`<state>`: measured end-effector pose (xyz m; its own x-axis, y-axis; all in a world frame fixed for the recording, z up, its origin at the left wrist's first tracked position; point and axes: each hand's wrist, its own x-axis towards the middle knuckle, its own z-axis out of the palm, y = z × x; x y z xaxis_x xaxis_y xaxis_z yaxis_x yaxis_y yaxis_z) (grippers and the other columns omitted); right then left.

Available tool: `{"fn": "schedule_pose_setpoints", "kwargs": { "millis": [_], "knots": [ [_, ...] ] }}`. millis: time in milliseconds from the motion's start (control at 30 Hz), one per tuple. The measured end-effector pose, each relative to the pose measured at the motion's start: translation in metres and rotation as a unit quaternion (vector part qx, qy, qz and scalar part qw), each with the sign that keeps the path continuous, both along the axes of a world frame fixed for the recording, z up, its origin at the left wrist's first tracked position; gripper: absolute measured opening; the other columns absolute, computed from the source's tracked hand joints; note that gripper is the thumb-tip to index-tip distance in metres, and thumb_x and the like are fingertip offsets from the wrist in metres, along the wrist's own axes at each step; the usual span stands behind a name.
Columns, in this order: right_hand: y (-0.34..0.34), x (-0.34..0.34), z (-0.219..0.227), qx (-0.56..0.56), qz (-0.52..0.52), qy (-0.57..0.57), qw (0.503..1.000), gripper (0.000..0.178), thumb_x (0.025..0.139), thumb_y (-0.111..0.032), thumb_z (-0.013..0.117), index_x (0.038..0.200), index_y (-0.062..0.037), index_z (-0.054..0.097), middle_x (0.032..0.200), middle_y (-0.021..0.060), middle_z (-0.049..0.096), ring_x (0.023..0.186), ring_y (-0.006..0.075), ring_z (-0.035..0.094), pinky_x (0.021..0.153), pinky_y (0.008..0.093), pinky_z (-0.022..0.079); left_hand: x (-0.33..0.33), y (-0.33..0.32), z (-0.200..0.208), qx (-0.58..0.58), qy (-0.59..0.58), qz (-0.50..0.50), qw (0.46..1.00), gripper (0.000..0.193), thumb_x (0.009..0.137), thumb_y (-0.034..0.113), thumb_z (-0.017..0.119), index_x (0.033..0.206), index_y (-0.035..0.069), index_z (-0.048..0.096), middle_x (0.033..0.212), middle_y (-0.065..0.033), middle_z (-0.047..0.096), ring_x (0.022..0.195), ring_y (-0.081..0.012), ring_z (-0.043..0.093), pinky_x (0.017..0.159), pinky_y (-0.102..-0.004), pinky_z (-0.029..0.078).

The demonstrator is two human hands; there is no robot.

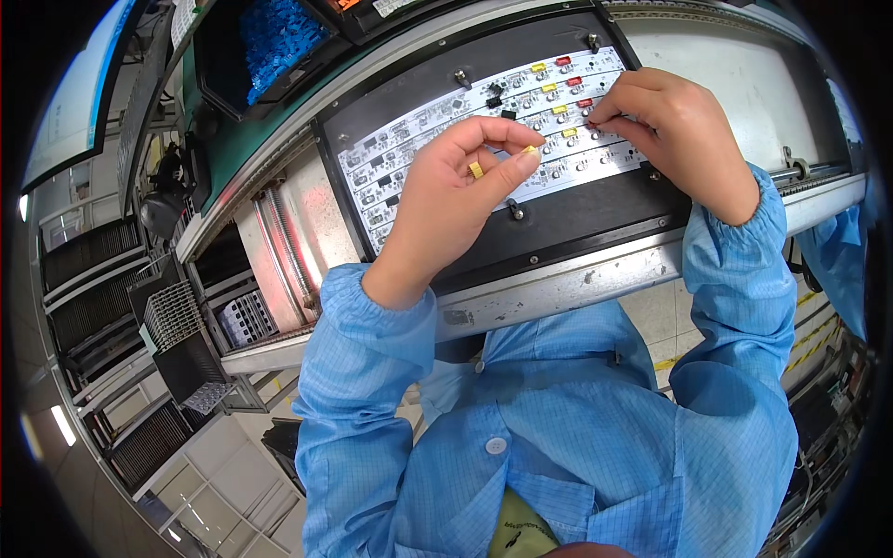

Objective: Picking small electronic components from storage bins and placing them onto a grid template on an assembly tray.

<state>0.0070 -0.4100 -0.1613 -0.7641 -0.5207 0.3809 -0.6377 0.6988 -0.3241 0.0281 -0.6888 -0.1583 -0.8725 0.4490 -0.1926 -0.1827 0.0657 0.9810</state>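
Note:
My left hand [456, 186] is closed over the circuit boards, pinching a small yellow connector [530, 150] between thumb and forefinger. A second yellow connector [476, 170] is tucked in its curled fingers. To the right, my right hand [672, 126] is closed with its fingertips down on a white circuit board [609, 153]; a bit of red shows at the tips, mostly hidden. Several white board strips lie side by side in a black fixture [595, 209]. Seated in rows on them are yellow connectors [559, 110] and red connectors [574, 81].
Metal conveyor rails [577, 288] run along the fixture's near and far sides. Black clamp knobs [515, 210] stand on the fixture. A black bin of blue parts [279, 42] sits at the far left, beside a screen [70, 93]. Racks and trays [177, 321] stand lower left.

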Motion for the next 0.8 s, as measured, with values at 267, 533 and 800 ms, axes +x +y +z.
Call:
{"fn": "schedule_pose_setpoints", "kwargs": {
  "millis": [267, 533, 800],
  "knots": [
    [0.002, 0.01, 0.001, 0.028, -0.002, 0.029, 0.999, 0.022, 0.079, -0.001, 0.081, 0.099, -0.0083, 0.081, 0.095, 0.0087, 0.074, 0.082, 0.0264, 0.073, 0.071, 0.0354, 0.06, 0.001, 0.001, -0.001, 0.005, 0.006, 0.004, 1.0, 0.022, 0.101, 0.009, 0.073, 0.122, 0.0, 0.07, 0.107, -0.002, 0.069, 0.094, -0.0043, 0.063, 0.087, -0.0191, 0.051],
    [0.011, 0.012, -0.009, 0.033, 0.006, 0.066, 0.997, 0.024, 0.079, -0.007, 0.08, 0.103, -0.0082, 0.082, 0.096, 0.005, 0.073, 0.085, 0.0228, 0.07, 0.071, 0.0342, 0.059, -0.002, 0.017, -0.003, -0.106, 0.094, 0.0, 0.99, 0.022, 0.094, 0.01, 0.078, 0.116, 0.008, 0.077, 0.09, 0.0037, 0.064, 0.063, -0.0025, 0.044, 0.061, -0.0212, 0.039],
    [0.021, 0.005, -0.021, -0.018, 0.059, 0.095, 0.994, 0.028, 0.081, 0.002, 0.077, 0.108, -0.0068, 0.079, 0.095, 0.0055, 0.071, 0.081, 0.0187, 0.067, 0.067, 0.0326, 0.057, -0.001, 0.047, 0.01, -0.249, 0.19, 0.0, 0.95, 0.017, 0.088, 0.009, 0.08, 0.105, 0.01, 0.078, 0.088, -0.0021, 0.071, 0.06, -0.0134, 0.052, 0.059, -0.0292, 0.043]
  ]
}}
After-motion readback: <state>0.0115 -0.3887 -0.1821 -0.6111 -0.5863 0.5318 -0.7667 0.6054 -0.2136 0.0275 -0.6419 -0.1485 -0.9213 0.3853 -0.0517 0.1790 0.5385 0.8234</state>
